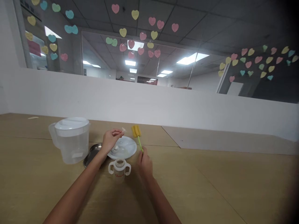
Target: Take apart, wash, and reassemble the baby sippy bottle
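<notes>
My left hand (112,139) is closed in a pinch on a small translucent piece (123,129), too small to make out, above a white plate (132,151). In my right hand (146,165) is a sponge bottle brush (136,131), gripped by its thin green handle with the yellow sponge head pointing up. A clear baby bottle (119,169) with two white handles and an uncovered mouth stands upright between my forearms. On the plate lie a small white part (115,148) and some clear pieces that I cannot name.
A translucent lidded pitcher (74,146) stands on the left. Beside it, a round metal tray (90,157) is partly covered by my left forearm. Behind the brown tabletop (210,177) runs a white wall (140,104) below windows with heart-shaped notes.
</notes>
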A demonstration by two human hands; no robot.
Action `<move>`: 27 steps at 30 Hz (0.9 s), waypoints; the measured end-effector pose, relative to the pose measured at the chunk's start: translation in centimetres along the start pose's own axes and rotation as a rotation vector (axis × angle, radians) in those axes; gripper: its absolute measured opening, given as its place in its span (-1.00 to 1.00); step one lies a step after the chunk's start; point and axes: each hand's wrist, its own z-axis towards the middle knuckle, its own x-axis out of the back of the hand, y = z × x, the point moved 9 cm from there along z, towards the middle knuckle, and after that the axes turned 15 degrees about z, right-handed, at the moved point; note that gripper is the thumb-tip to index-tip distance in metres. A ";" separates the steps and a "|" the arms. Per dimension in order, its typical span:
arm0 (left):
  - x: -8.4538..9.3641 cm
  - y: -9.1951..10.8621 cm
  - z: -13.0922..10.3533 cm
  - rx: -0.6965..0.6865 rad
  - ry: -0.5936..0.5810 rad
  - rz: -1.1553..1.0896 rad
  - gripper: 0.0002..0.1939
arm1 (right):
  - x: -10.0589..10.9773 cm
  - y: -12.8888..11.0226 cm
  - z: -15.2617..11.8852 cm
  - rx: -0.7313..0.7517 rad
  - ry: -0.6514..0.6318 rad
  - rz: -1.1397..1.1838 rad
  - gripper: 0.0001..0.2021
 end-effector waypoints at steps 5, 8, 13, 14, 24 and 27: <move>0.4 1.7 0.2 -0.018 -0.077 0.137 -0.78 | -0.8 -1.3 -0.1 0.089 -0.071 -0.005 -0.59; 0.7 2.4 0.4 -0.048 -0.101 0.237 -0.79 | -1.4 -0.8 -0.2 -0.008 -0.124 -0.070 -0.63; 1.4 3.3 0.8 -0.163 -0.079 0.324 -0.73 | -1.9 -1.7 -0.4 0.084 -0.169 -0.138 -0.66; 1.5 3.4 0.9 -0.177 -0.071 0.340 -0.71 | -2.0 -2.2 -0.6 0.136 -0.168 -0.145 -0.66; 1.0 2.8 0.9 -0.186 -0.020 0.303 -0.77 | -1.7 -4.9 -2.1 0.458 -0.133 -0.200 -0.63; 0.6 2.3 0.9 -0.118 -0.048 0.173 -0.75 | -1.2 -5.4 -2.3 0.490 -0.125 -0.206 -0.64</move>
